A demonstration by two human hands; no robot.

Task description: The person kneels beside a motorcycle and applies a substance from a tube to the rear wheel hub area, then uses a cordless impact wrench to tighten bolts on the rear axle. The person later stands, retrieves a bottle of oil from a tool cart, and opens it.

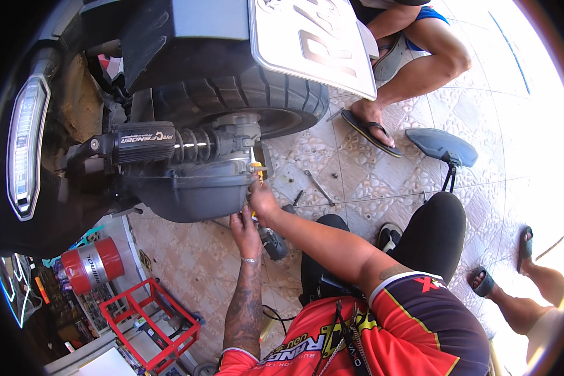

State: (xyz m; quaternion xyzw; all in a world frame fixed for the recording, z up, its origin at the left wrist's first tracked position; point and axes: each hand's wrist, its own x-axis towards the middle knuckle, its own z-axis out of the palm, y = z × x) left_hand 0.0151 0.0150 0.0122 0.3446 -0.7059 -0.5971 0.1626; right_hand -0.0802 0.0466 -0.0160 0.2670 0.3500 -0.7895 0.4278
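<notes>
My right hand (pixel 263 203) is closed around a yellow tool (pixel 256 169) held upright beside the hub (pixel 243 136). My left hand (pixel 243 230) is just below it, fingers curled up against the lower edge of the black housing (pixel 194 197); what they grip is hidden. A shock absorber (pixel 145 143) with a coil spring lies above the housing, in front of the scooter's rear tyre (pixel 244 91). A dark power tool (pixel 272 244) rests on the floor beside my left hand.
Another person's leg (pixel 426 69) is at top right; further feet (pixel 482 282) are at right. A mudguard piece (pixel 442 147) and wrench (pixel 319 188) lie on the tiles. A red metal rack (pixel 150 319) and red drum (pixel 93 266) stand lower left. A plate (pixel 313 37) overhangs the tyre.
</notes>
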